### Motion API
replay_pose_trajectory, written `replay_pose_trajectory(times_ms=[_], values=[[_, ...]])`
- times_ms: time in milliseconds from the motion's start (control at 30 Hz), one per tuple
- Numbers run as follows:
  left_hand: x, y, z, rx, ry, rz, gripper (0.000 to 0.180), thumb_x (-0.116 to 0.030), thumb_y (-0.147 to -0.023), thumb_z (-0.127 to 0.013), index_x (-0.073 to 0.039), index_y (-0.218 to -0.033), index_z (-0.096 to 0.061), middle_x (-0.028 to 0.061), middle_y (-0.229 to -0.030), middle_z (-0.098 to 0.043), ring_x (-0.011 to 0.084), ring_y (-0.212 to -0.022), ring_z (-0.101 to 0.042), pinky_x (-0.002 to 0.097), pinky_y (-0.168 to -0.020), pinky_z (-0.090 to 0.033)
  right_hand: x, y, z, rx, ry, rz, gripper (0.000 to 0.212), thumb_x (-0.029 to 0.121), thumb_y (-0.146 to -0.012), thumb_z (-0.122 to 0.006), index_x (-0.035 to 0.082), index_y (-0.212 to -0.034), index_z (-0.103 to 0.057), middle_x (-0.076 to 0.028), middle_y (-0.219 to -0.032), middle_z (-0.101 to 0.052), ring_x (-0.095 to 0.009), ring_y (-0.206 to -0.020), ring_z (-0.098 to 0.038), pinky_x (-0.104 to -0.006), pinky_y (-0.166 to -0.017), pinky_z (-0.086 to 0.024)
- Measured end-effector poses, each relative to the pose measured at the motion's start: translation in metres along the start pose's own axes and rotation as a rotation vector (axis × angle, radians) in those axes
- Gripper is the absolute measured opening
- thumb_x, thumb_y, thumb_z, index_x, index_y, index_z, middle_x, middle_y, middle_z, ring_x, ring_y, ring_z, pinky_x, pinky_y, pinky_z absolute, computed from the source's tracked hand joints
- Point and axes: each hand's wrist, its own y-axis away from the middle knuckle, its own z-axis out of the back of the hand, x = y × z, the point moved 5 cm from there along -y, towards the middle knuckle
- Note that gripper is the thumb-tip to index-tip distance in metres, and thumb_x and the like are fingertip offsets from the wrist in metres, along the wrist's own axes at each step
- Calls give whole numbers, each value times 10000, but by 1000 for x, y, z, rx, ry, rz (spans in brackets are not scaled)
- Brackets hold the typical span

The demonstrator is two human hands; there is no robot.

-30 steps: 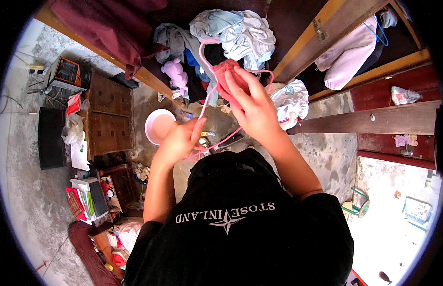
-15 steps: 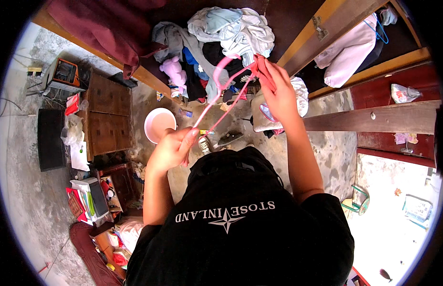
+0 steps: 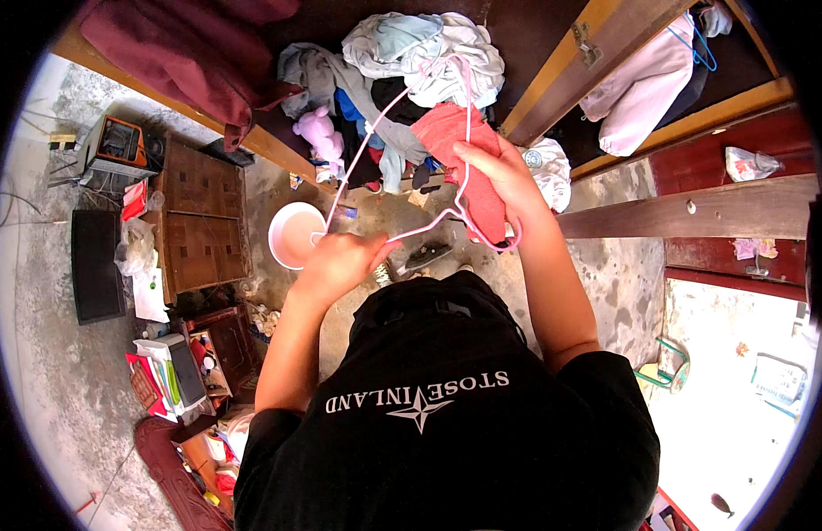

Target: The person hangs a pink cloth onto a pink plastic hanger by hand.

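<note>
My left hand [image 3: 342,267] is closed on one corner of a pink clothes hanger [image 3: 359,155], whose wire triangle spreads out in front of me. My right hand [image 3: 510,181] grips a red cloth [image 3: 464,146], thumb on top near the hanger wire. The wire crosses over the cloth, and the hook curls beside my right wrist. My fingers beneath the cloth are hidden. Beyond the hanger, a heap of white and grey clothes [image 3: 428,53] lies in the open wardrobe, with a pink plush toy [image 3: 320,133] at its left.
A white bucket [image 3: 297,234] stands on the floor left of my feet. A brown cabinet [image 3: 203,212] is at the left. Pink clothing [image 3: 636,84] hangs over the wardrobe edge at the right, near a wooden beam [image 3: 685,211]. A maroon garment [image 3: 176,53] hangs at the far left.
The hanger has turned: its hook swung from the far side to beside my right wrist. The red cloth has spread out from a bunch. My left hand shifted slightly.
</note>
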Motion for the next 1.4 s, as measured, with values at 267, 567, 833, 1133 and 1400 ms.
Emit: replay_pose_trajectory(times_ms=[267, 567, 833, 1133, 1400], values=[[15, 25, 23, -1062, -25, 403, 348, -93, -829, -768, -19, -1093, -554, 163, -1164, -586, 318, -1002, -604, 420, -888, -471, 27, 18, -9, -162, 49, 295, 328, 167, -946, -695, 38, -1228, -587, -66, -998, -694, -158, -767, -678, -320, -659, -575], [-16, -50, -47, 72, 2263, 498, 503, -437, -1008, -571, -32, -1305, -554, 116, -1253, -635, 236, -1100, -614, 414, -983, -485, 28, 12, -36, -17, -63, 430, 294, 107, -986, -617, 30, -1260, -542, -98, -1052, -695, -191, -801, -706, -343, -708, -605], [-17, -63, -45, -243, 2269, 382, 254, -184, -1017, -602, -143, -1263, -553, 36, -1102, -631, 160, -1002, -636, 379, -884, -541, 34, 22, -37, 0, 24, 492, 319, 90, -988, -611, 22, -1288, -525, -101, -1080, -690, -183, -834, -701, -325, -730, -591], [-19, -70, -33, -274, 2025, 318, 194, -187, -1039, -558, -91, -1207, -556, 77, -1001, -630, 212, -891, -656, 389, -739, -561, 28, 26, -31, -51, -43, 418, 327, 117, -993, -621, 26, -1297, -543, -70, -1090, -681, -157, -855, -688, -316, -753, -577], [-3, -68, -10, -612, 1768, 287, 177, -59, -997, -604, -51, -1159, -534, 60, -933, -613, 167, -803, -644, 314, -680, -556, 10, 39, -42, 306, 62, 188, 495, 94, -931, -672, -4, -1385, -503, -58, -1219, -641, -141, -1129, -598, -317, -1001, -464]])
